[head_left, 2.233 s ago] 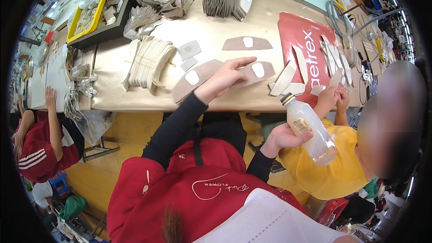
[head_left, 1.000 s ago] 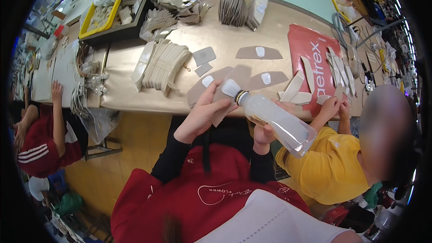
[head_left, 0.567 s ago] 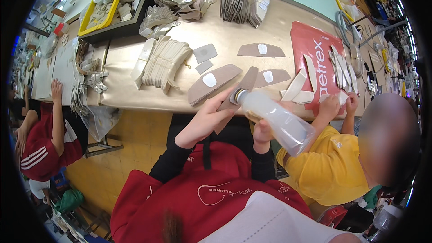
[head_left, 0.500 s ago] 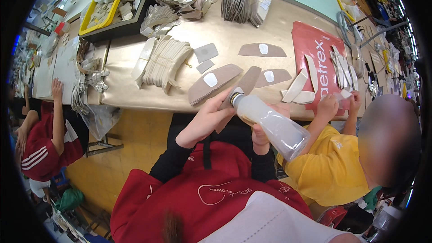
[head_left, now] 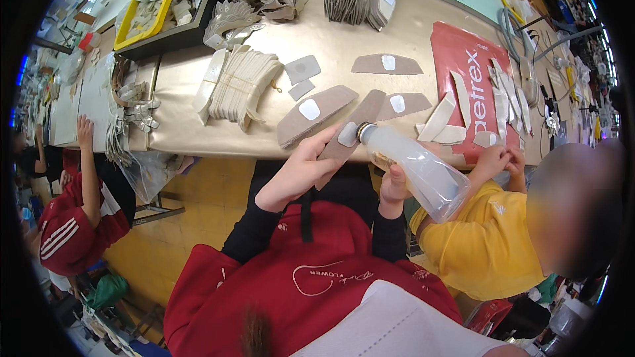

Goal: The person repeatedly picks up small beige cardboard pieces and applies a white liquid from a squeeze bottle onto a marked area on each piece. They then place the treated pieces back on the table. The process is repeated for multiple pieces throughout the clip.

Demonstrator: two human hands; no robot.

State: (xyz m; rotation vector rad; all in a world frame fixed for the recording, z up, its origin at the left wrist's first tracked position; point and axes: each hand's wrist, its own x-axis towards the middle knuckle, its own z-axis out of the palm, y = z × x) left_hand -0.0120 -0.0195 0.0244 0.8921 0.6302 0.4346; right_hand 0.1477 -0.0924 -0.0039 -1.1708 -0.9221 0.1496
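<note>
One translucent, tapering plastic bottle (head_left: 426,175) slanted at the near edge of the gold-coloured table (head_left: 307,49), neck toward the far left. The bare right hand (head_left: 395,186) closed around it. Leftward, the bare left hand (head_left: 301,170) gripped a flat brown piece (head_left: 369,107); three similar brown pieces (head_left: 367,65) lay beyond. Its small whitish patch (head_left: 347,134) met or nearly met the neck; I could not tell which.
</note>
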